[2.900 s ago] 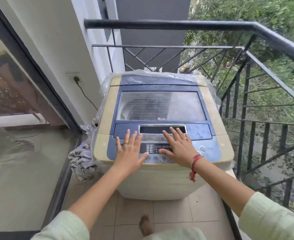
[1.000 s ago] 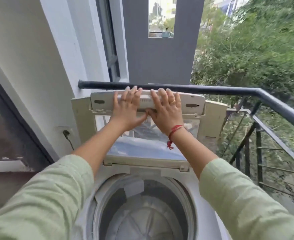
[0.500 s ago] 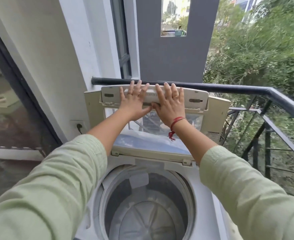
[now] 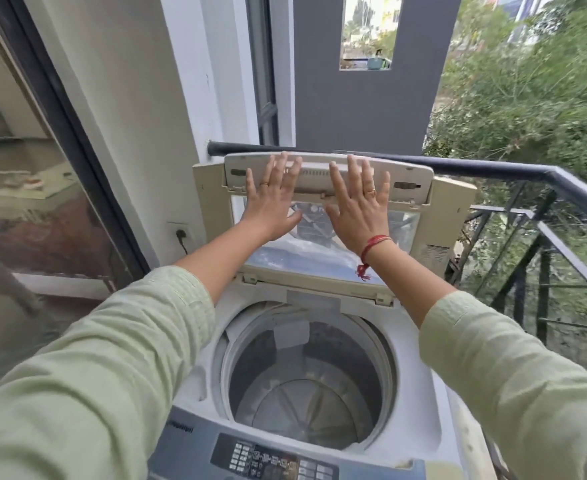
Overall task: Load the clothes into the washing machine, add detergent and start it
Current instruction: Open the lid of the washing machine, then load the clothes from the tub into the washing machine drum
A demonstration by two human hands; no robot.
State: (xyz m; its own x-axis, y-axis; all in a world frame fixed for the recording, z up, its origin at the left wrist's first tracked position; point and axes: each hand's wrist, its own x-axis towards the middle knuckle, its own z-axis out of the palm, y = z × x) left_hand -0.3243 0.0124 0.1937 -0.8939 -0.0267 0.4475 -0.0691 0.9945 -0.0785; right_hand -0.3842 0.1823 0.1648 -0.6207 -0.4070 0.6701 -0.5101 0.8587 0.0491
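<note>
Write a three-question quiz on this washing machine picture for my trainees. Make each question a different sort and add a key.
1. True or false: the lid stands raised, leaving the drum uncovered.
2. Multiple choice: what shows inside the drum? A) a pile of clothes; B) a detergent bottle; C) no laundry, only its bare floor.
3. Short answer: which wrist wears the red thread?

Key: 1 true; 2 C; 3 the wrist of the right hand.
</note>
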